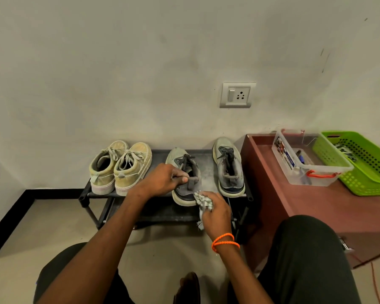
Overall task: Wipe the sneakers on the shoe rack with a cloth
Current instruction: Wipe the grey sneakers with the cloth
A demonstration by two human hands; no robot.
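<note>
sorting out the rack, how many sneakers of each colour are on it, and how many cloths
Beige sneakers: 2
Grey sneakers: 2
Cloth: 1, held in the right hand
Total: 5

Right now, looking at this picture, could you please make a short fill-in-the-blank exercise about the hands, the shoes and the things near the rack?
1. The right hand holds a crumpled ____ against the heel of a grey sneaker.
2. The left hand grips that sneaker at its ____.
3. The number of shoes standing on the top shelf of the shoe rack is ____.
4. Beside the clear box stands a basket whose colour is ____.

Missing words: cloth; collar; four; green
</note>
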